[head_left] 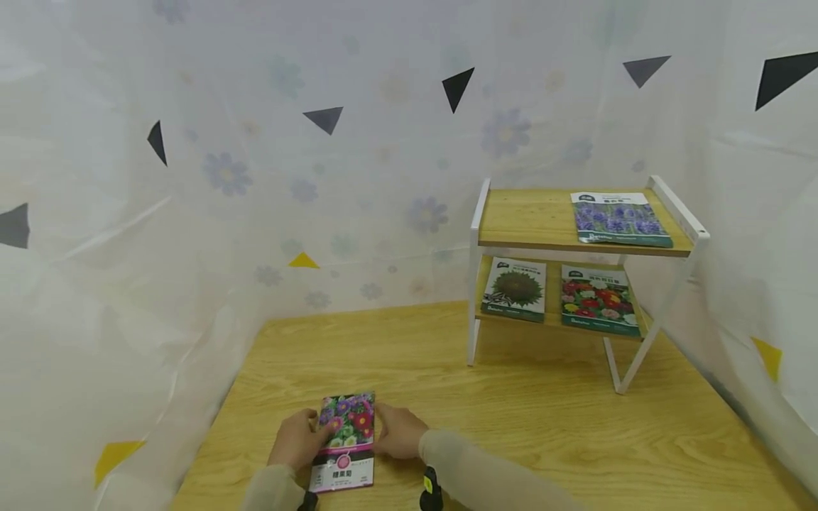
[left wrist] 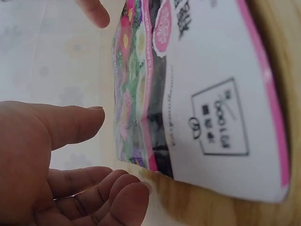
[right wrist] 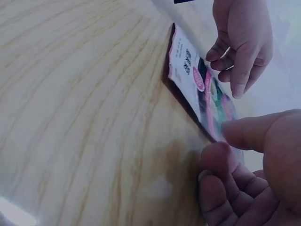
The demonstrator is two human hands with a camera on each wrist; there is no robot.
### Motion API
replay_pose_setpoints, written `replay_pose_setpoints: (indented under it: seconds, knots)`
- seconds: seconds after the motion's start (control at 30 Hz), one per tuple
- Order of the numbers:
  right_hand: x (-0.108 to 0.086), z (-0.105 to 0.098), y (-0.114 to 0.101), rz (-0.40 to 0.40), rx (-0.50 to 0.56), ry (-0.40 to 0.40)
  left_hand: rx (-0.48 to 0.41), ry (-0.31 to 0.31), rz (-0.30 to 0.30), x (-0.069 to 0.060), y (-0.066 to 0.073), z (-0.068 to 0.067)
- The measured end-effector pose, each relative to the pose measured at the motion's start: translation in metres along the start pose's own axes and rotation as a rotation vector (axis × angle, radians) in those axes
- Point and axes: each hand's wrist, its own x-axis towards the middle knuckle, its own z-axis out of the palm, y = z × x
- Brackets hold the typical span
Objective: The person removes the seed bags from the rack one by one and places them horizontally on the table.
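Note:
A seed packet with pictured pink, red and purple daisies lies face up on the wooden table, low and left of centre in the head view. On its left side is my left hand, thumb reaching over the edge; in the left wrist view its thumb and fingers stand apart with a gap between them. My right hand is at the packet's right edge. The right wrist view has that thumb beside the edge, fingers loosely bent near the tabletop; contact there is hard to make out.
A two-tier shelf with white frame stands at the back right. Its upper board carries a packet with purple flowers. On the lower board lie a sunflower-like packet and a red-flower packet. Patterned sheeting surrounds the table.

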Motion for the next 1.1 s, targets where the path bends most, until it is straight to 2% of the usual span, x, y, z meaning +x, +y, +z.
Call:
replay_pose_setpoints:
  seconds: [0.13, 0.23, 0.37, 0.57, 0.67, 0.9, 1.1]
  knots:
    - [-0.011, -0.015, -0.001, -0.027, 0.071, -0.019, -0.022, 0.014, 0.010, -0.001, 0.002, -0.002]
    - [-0.020, -0.031, -0.001, -0.065, 0.077, -0.017, -0.019, 0.034, 0.028, -0.001, 0.009, -0.004]
    - [-0.031, -0.057, 0.000, -0.121, 0.079, -0.003, -0.027, 0.062, 0.077, -0.002, 0.026, -0.012]
    - [-0.045, -0.097, 0.008, -0.193, 0.057, 0.032, -0.065, 0.118, 0.185, -0.010, 0.058, -0.027]
    - [-0.051, -0.115, 0.015, -0.210, 0.022, 0.054, -0.062, 0.136, 0.227, -0.012, 0.071, -0.033]
    - [-0.073, -0.155, 0.024, -0.232, 0.055, 0.072, -0.067, 0.146, 0.278, -0.012, 0.090, -0.044]
    - [-0.095, -0.187, 0.035, -0.217, -0.027, 0.168, -0.057, 0.164, 0.326, -0.014, 0.102, -0.055]
